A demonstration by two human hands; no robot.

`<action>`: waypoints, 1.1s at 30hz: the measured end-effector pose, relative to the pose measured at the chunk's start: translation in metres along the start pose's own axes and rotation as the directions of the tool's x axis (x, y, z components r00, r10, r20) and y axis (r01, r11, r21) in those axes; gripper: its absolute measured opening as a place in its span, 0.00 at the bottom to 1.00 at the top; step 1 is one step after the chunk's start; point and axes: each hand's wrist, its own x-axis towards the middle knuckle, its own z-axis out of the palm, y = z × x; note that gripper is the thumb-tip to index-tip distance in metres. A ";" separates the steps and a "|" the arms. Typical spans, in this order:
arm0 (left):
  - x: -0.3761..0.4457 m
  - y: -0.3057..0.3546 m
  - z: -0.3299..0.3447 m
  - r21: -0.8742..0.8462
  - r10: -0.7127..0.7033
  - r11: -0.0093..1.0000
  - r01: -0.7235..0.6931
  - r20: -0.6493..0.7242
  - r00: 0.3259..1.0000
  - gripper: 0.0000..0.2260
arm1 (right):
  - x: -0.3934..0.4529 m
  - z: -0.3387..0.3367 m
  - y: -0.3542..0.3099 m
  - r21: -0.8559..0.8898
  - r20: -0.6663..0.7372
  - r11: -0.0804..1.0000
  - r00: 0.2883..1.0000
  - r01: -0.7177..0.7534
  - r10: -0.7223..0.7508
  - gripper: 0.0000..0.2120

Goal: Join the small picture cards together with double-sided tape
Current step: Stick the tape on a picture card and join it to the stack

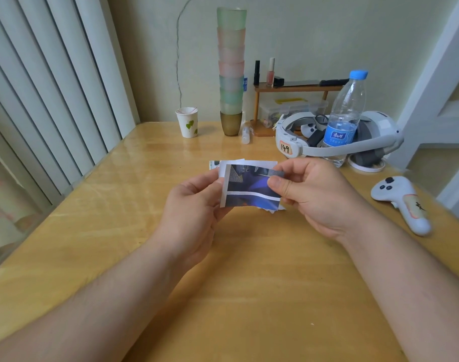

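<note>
Both forearms are reaching over the surface (239, 283) toward the picture cards (252, 186), lifted clear of it, likely so the edges can be lined up. Left hand (194, 202) is pinching the cards' left edge; right hand (314, 194) is pinching their right edge, thumb pressing on top, probably to seat the tape, which is not visible.

You get one view only, from the head, wide-angle, looking forward and down over the desk (97, 231). Both forearms enter from the bottom edge, so the camera sits close above them. It faces the wall (314, 35) at the desk's far edge. Straight lines bow near the frame's edges.
</note>
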 end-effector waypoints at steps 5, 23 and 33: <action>0.000 -0.001 0.001 0.000 -0.006 1.000 0.006 0.002 1.000 0.12 | 0.001 -0.001 0.000 -0.045 -0.008 0.999 1.000 0.020 -0.021 0.09; 0.000 -0.003 0.002 0.144 0.047 0.989 -0.036 -0.072 0.996 0.12 | 0.001 -0.003 0.001 -0.146 -0.069 0.989 0.997 0.034 -0.045 0.09; -0.004 0.000 0.005 0.142 0.028 0.990 -0.024 -0.023 0.999 0.14 | 0.002 -0.003 0.001 -0.164 -0.087 0.986 0.995 0.031 -0.046 0.08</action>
